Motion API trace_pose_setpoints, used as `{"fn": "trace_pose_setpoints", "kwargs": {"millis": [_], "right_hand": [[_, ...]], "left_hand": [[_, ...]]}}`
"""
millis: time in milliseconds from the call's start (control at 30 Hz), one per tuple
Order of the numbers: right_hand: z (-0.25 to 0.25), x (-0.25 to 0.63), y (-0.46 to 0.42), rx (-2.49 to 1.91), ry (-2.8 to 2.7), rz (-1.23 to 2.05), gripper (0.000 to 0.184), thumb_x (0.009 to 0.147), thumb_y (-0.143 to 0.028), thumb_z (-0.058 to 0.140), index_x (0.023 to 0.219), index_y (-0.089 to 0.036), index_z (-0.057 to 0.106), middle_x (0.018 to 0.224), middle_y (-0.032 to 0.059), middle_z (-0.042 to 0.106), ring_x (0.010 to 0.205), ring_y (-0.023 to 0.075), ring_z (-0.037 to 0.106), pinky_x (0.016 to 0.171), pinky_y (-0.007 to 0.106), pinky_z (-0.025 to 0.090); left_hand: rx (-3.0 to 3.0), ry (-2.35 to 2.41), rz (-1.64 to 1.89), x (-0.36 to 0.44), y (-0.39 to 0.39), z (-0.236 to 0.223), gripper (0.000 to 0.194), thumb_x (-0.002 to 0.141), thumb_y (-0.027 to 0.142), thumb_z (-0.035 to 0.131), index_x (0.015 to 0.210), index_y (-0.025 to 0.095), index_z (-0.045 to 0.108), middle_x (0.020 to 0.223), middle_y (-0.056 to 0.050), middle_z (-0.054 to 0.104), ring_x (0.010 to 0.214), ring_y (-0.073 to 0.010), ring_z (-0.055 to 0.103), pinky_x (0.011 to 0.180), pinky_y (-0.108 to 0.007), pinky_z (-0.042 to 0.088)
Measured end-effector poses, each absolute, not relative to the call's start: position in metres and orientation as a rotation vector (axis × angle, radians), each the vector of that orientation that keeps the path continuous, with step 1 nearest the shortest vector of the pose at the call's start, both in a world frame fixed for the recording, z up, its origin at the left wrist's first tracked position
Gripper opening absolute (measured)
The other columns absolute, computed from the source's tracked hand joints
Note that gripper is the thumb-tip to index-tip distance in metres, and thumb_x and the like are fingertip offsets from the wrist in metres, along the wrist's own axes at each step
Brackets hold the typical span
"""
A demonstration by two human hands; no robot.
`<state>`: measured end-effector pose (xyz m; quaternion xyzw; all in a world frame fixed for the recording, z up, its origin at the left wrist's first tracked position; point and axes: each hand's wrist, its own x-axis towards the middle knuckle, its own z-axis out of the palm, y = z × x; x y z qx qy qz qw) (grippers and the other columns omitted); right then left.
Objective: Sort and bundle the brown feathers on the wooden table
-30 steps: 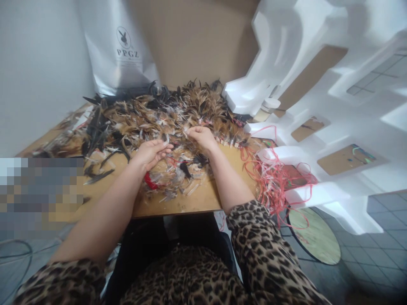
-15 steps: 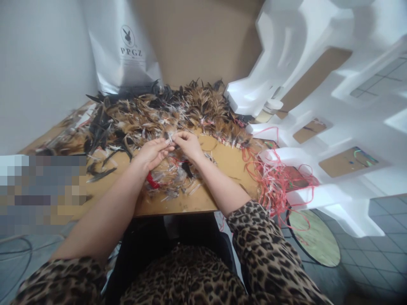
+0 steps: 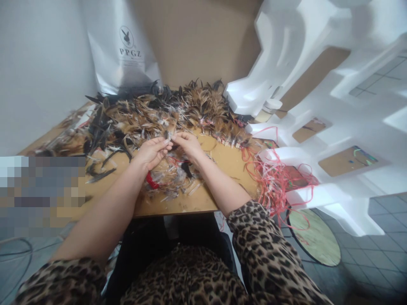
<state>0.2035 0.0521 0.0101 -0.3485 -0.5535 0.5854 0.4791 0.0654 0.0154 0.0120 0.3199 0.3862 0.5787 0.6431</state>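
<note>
The left hand (image 3: 151, 151) and right hand (image 3: 190, 144) meet fingertip to fingertip, pinching a small pale-quilled feather tuft (image 3: 170, 134) whose quills point away toward the brown-and-black feather heap (image 3: 152, 114) just beyond on the wooden board (image 3: 222, 161), before a white bag (image 3: 122, 46) printed "PPGZ".

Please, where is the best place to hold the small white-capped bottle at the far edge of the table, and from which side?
Probably grip the small bottle around its white cap, from above or the near side. It stands upright, white foam packing crowds it behind and right, and feathers lie left.
</note>
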Motion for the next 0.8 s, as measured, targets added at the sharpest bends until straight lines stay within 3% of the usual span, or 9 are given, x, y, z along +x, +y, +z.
{"fn": "trace_pose_setpoints", "kwargs": {"millis": [200,367,800], "right_hand": [[0.0102,0.2046,0.0509,-0.778,-1.232,1.706,0.031,0.06,-0.037,0.074,0.078,-0.016,0.062,0.066,-0.0028,0.063,0.06,0.0063,0.056,0.057,0.018,0.041],[0.0092,0.201,0.0497,-0.793,-1.185,1.598,0.031,0.053,-0.034,0.077,0.07,-0.016,0.058,0.062,-0.0053,0.06,0.058,0.0062,0.054,0.063,0.02,0.044],[0.0052,0.2014,0.0504,-0.927,-1.326,1.373,0.02,0.058,-0.031,0.07,0.065,-0.015,0.059,0.059,-0.0052,0.058,0.055,0.0058,0.05,0.06,0.02,0.041]], "left_hand": [[0.764,0.848,1.281,0.0644,0.0155,0.0119,0.005,0.068,0.007,0.068,0.068,0.008,0.063,0.065,-0.004,0.065,0.051,-0.0026,0.056,0.047,-0.008,0.044],[0.835,0.91,1.266,0.0661,0.0139,0.0111,0.005,0.067,0.009,0.068,0.071,0.008,0.065,0.066,-0.006,0.066,0.053,-0.0052,0.059,0.048,-0.01,0.045],[1.0,1.15,1.286,0.0713,0.0144,0.0066,0.011,0.063,0.014,0.071,0.07,0.008,0.067,0.064,-0.008,0.067,0.051,-0.0096,0.061,0.05,-0.017,0.047]]}}
